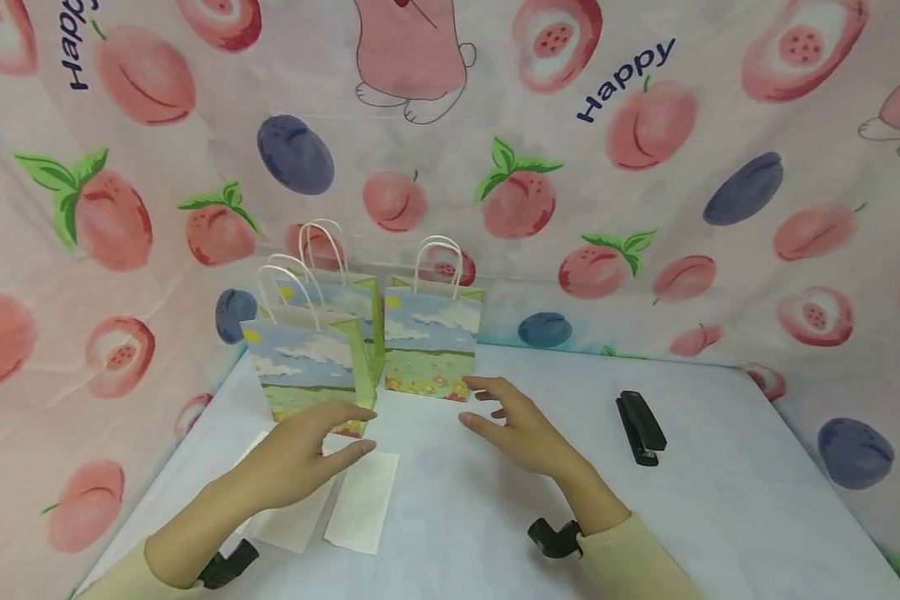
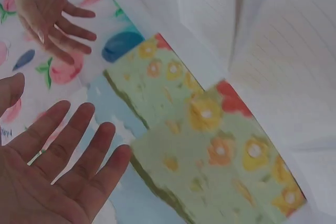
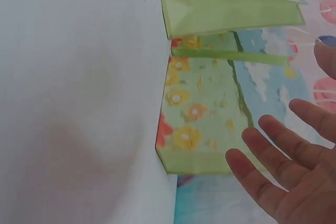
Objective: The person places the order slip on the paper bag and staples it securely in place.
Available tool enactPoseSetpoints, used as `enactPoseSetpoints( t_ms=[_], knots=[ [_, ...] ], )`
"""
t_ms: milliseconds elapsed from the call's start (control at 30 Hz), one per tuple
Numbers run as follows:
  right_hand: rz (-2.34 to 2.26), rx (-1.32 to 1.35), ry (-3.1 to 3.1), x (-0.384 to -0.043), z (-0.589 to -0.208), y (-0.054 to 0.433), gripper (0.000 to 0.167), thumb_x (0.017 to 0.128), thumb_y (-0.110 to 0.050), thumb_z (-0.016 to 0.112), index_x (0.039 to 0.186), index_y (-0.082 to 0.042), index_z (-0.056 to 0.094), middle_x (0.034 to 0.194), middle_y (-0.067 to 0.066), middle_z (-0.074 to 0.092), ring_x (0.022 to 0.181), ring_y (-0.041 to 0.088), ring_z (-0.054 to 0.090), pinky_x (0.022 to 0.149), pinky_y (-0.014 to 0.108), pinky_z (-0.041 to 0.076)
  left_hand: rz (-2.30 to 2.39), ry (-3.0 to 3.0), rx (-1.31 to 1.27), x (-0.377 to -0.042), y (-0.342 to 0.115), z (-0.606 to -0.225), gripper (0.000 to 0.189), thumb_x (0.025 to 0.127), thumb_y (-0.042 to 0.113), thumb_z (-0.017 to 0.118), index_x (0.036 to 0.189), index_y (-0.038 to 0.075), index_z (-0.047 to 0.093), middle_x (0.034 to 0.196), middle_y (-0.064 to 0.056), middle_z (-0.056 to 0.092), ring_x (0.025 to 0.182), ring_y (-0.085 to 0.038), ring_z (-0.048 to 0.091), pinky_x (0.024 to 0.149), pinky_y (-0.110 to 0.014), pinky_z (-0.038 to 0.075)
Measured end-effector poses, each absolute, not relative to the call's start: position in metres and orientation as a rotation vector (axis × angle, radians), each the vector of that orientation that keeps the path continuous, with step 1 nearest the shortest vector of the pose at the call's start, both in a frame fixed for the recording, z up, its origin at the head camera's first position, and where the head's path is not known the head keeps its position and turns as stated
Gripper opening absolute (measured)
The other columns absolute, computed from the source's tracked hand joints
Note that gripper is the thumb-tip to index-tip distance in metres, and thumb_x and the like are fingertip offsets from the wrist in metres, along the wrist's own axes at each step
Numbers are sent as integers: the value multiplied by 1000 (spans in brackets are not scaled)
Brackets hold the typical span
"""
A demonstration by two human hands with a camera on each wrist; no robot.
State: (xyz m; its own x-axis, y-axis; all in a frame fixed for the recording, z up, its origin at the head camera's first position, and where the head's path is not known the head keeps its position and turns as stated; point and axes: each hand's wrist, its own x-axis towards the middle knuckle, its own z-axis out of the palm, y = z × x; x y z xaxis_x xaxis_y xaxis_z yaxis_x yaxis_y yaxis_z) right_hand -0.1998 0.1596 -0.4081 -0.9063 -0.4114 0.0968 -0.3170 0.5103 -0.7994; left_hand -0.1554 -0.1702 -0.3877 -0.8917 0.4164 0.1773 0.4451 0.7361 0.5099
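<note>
Three paper gift bags with white handles stand at the back left of the table. The front bag [image 1: 303, 358] and the one behind it [image 1: 345, 296] overlap in the head view; the third bag [image 1: 431, 342] stands to their right. All show a blue sky, clouds and a flowery meadow, with green sides. My left hand [image 1: 292, 454] hovers before the front bag, over white paper sheets [image 1: 363, 500], fingers extended and nothing held. My right hand [image 1: 521, 425] is in front of the right bag's lower corner, fingers spread and relaxed, holding nothing.
A black stapler [image 1: 641, 427] lies on the right side of the white table [image 1: 720, 517]. Behind the table hangs a pink cloth [image 1: 450, 142] printed with peaches and plums. Dark camera mounts are on both wrists, below tan sleeves [image 1: 637, 558].
</note>
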Motion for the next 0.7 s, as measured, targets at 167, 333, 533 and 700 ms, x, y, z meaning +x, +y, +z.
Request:
enactPoseSetpoints(
  t_ms=[167, 333, 533, 700],
  knots=[
    [-1436, -685, 2573, -202, -413, 137, 55, 101, -38, 69, 150, -23, 51, 146, 2, 57, 134, 27, 55, 107, 57, 48, -905, -2799, -620, -155, -200, -390, 34, 100, 46, 67, 126, 24, 72, 125, 5, 74, 113, -22, 71, 91, -49, 59],
    [-1483, -689, 2528, -204, -414, 117, 55, 101, -35, 69, 150, -17, 52, 147, 6, 58, 133, 30, 57, 106, 55, 49, -966, -2744, -501, -158, -227, -390, 25, 102, 34, 67, 121, 19, 74, 113, 5, 77, 102, -17, 73, 87, -35, 61],
    [-1494, -658, 2523, -208, -417, 97, 49, 102, -37, 67, 146, -18, 56, 138, 3, 63, 127, 25, 62, 101, 46, 52, -1008, -2729, -297, -167, -254, -389, 25, 104, 32, 65, 115, 13, 76, 108, -2, 79, 102, -27, 74, 83, -39, 61],
    [-1529, -663, 2497, -210, -421, 79, 43, 102, -35, 67, 141, -21, 60, 132, 0, 65, 123, 21, 64, 99, 44, 52, -1015, -2723, -161, -173, -270, -393, 26, 104, 34, 63, 108, 12, 75, 103, -7, 79, 105, -34, 72, 77, -37, 55]
  ],
)
